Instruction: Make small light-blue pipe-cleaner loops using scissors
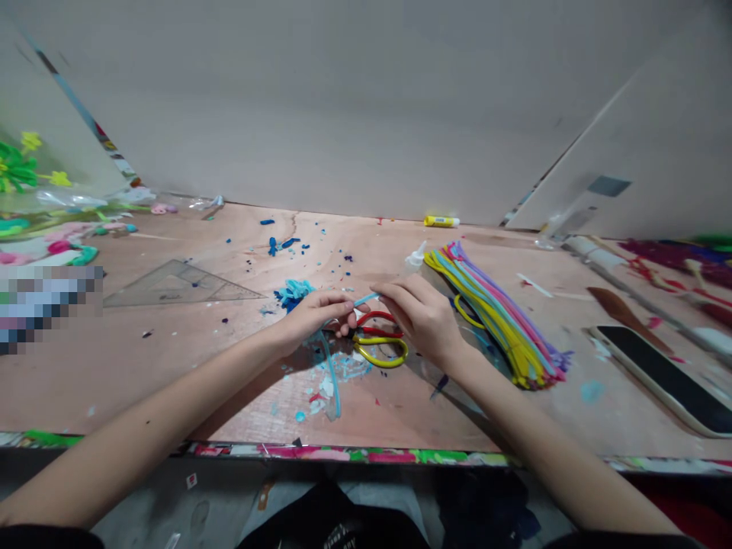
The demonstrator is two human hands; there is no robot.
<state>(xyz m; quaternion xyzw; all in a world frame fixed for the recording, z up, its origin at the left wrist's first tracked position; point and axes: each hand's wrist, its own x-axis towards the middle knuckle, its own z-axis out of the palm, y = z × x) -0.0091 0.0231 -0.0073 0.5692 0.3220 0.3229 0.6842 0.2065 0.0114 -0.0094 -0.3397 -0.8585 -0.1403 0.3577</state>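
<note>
A light blue pipe cleaner (333, 374) runs between my two hands above the table, and its long end hangs down from the left one. My left hand (316, 314) pinches it between thumb and fingers. Fingers of my right hand (423, 313) are closed on its other end. Just below my hands lie scissors (382, 352) with one red and one yellow handle, their blades partly hidden by the left hand. A small heap of blue fuzzy pieces (293, 293) sits beside my left hand. To the right of my right hand lies a bundle of coloured pipe cleaners (492, 313).
A clear set square (183, 286) lies at left, near colourful craft pieces (60, 244). Behind stand a white-tipped bottle (416, 258) and a yellow glue stick (440, 221). A phone (663, 374) lies at right by a brown wooden tool (626, 314). Scraps dot the table (229, 389).
</note>
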